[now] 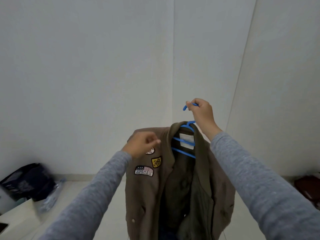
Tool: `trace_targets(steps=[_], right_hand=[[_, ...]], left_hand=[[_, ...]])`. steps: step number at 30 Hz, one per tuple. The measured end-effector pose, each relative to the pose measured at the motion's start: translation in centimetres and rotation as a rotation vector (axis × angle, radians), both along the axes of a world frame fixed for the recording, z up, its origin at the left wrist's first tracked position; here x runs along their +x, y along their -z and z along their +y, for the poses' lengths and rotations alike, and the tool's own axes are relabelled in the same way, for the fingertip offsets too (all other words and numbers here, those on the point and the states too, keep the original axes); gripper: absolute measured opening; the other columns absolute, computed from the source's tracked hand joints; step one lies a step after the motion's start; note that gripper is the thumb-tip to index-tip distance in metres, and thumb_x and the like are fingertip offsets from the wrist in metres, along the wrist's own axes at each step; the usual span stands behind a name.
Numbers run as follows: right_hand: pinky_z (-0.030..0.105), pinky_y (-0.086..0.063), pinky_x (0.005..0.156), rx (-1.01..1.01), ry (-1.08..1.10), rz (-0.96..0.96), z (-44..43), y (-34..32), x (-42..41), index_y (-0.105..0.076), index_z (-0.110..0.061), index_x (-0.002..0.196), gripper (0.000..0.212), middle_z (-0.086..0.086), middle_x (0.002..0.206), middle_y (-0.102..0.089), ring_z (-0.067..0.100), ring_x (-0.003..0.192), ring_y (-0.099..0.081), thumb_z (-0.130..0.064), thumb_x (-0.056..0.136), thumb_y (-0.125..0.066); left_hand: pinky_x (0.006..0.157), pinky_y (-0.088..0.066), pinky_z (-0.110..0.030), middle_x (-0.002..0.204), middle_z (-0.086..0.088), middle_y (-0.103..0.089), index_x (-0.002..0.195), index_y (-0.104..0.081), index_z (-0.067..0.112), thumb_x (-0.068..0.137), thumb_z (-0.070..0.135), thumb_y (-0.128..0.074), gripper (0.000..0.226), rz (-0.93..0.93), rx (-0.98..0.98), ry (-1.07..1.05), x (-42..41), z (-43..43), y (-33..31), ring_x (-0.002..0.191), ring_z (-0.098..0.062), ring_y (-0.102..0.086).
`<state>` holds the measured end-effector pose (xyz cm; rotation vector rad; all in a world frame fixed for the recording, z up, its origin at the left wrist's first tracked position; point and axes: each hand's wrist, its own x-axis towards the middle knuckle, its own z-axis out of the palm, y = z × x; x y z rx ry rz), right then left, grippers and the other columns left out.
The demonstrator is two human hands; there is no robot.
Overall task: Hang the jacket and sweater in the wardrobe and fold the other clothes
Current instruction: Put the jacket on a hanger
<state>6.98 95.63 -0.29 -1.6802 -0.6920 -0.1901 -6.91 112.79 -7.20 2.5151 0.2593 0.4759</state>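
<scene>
Your right grip (201, 112) is closed on the blue hanger (184, 144); your left grip (142, 144) pinches the brown patched jacket (173, 187) beneath, bare wall (103, 66) ahead.

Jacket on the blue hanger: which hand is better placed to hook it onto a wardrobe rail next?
Probably the right hand: it already grips the blue hanger at its hook, carrying the brown jacket. The left hand only touches the jacket's shoulder.

Dim cool even light, soft shadows, motion blur, bowed wide-angle edges
</scene>
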Motion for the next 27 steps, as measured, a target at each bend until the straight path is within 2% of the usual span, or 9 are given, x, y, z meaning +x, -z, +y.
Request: trace_targets(steps=[1,3,7,9,12,16,22,26,27], right_hand=[[0.017,-0.035,0.052,0.014,-0.01,0.023,-0.2,-0.1,0.1,-0.053,-0.004,0.069,0.028,0.004,0.061,-0.043,0.011,0.053,-0.035,-0.018,0.093,-0.056],[0.023,-0.033,0.054,0.015,-0.04,0.06,-0.6,-0.2,0.4,-0.05,-0.009,0.062,0.032,0.001,0.056,-0.041,0.012,0.052,-0.034,-0.019,0.093,-0.056],[0.023,-0.031,0.054,0.005,-0.106,0.091,-0.4,0.1,0.1,-0.05,-0.014,0.058,0.035,-0.005,0.051,-0.04,0.01,0.051,-0.032,-0.018,0.093,-0.057],[0.022,-0.03,0.053,0.024,-0.108,0.095,-0.2,0.1,0.0,-0.05,-0.013,0.058,0.035,-0.01,0.047,-0.041,0.009,0.05,-0.032,-0.017,0.092,-0.057],[0.023,-0.03,0.051,0.031,-0.114,0.102,-0.4,0.0,0.3,-0.051,-0.012,0.06,0.033,-0.003,0.052,-0.039,0.01,0.049,-0.031,-0.018,0.092,-0.057],[0.023,-0.032,0.049,0.048,-0.111,0.135,-1.0,0.7,0.8,-0.053,-0.01,0.064,0.03,0.002,0.058,-0.042,0.011,0.049,-0.032,-0.018,0.092,-0.057],[0.02,-0.025,0.042,0.008,-0.254,0.139,-1.5,-0.4,1.0,-0.054,-0.002,0.068,0.027,0.005,0.055,-0.035,0.009,0.043,-0.027,-0.011,0.093,-0.055],[0.019,-0.022,0.04,0.004,-0.328,0.155,-1.0,-0.5,0.6,-0.053,-0.003,0.065,0.029,0.002,0.052,-0.032,0.009,0.04,-0.024,-0.01,0.094,-0.054],[0.02,-0.023,0.04,0.02,-0.329,0.156,-0.8,-0.4,0.5,-0.052,-0.004,0.065,0.03,0.003,0.053,-0.032,0.009,0.041,-0.024,-0.01,0.094,-0.055]], left_hand=[[0.075,-0.049,-0.031,0.082,0.004,-0.062,0.083,-0.065,0.023,0.087,0.031,-0.063,0.01,-0.125,-0.012,-0.073,0.0,0.8,0.1,0.078,-0.013,-0.056],[0.083,-0.045,-0.031,0.092,0.005,-0.057,0.095,-0.064,0.019,0.088,0.028,-0.062,0.011,-0.226,0.071,-0.151,0.2,2.0,0.4,0.09,-0.012,-0.051],[0.093,-0.039,-0.034,0.117,0.005,-0.053,0.119,-0.056,0.02,0.085,0.036,-0.066,0.039,-0.153,0.239,-0.128,1.0,2.9,1.3,0.11,-0.015,-0.047],[0.088,-0.042,-0.032,0.112,0.003,-0.059,0.115,-0.059,0.017,0.084,0.032,-0.067,0.035,-0.205,0.265,-0.083,1.4,2.7,2.1,0.104,-0.017,-0.054],[0.08,-0.047,-0.026,0.095,0.001,-0.067,0.097,-0.068,0.011,0.086,0.019,-0.066,0.014,-0.364,0.192,-0.072,1.4,2.1,3.1,0.089,-0.017,-0.062],[0.074,-0.04,-0.016,0.088,0.002,-0.069,0.091,-0.07,0.011,0.089,0.01,-0.059,0.011,-0.342,0.191,-0.016,1.5,2.0,3.0,0.083,-0.015,-0.062],[0.082,-0.048,-0.03,0.088,-0.003,-0.069,0.09,-0.07,0.007,0.09,0.007,-0.058,0.012,-0.303,0.15,0.009,2.5,3.0,0.0,0.085,-0.019,-0.062],[0.076,-0.043,-0.011,0.089,-0.001,-0.068,0.092,-0.071,0.006,0.09,0.011,-0.06,0.013,-0.359,0.008,-0.037,3.3,2.3,-2.8,0.086,-0.014,-0.06],[0.076,-0.043,-0.01,0.089,-0.001,-0.068,0.092,-0.071,0.007,0.09,0.012,-0.06,0.013,-0.334,-0.031,-0.036,3.6,2.1,-3.2,0.086,-0.014,-0.06]])
